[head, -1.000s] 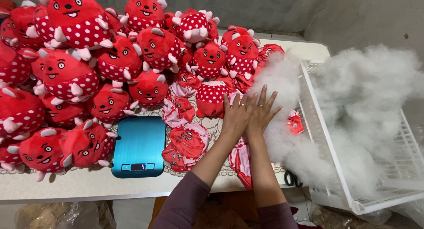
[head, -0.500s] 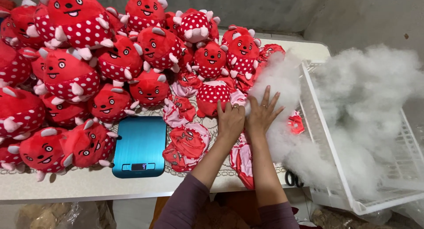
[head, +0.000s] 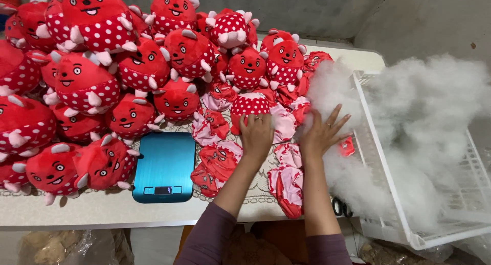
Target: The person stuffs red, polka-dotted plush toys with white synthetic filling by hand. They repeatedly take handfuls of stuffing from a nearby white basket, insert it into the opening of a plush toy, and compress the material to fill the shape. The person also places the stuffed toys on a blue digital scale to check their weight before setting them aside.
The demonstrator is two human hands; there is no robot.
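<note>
The left hand point(head: 257, 134) lies palm down with its fingers point(head: 254, 123) curled over the near edge of a half-filled dotted toy point(head: 249, 105), gripping it near the middle of the surface point(head: 82, 214). The right hand point(head: 321, 134) is just beside it to the right, fingers spread and released, pressed flat where the white stuffing point(head: 332, 91) spills against flat pink-and-red unstuffed skins point(head: 286, 123); it holds nothing. Both hands wear a ring, and both forearms come up from the near edge in purple sleeves point(head: 209, 242). More empty skins point(head: 221, 160) lie flat on the surface between and near the arms, one point(head: 287, 186) reaching the near edge. A teal kitchen scale point(head: 163, 165) sits left of the left arm, its small display at the near end, well apart from either hand. Far and left, a big heap of finished red stuffed toys point(head: 92, 86) with white dots, faces and little white horns covers the surface, piled up to the far wall. To the right, a white wire basket point(head: 378, 157) stands against the edge of the surface, overflowing with fluffy stuffing point(head: 434, 122), which runs over its left rim onto the surface beside the right hand.
</note>
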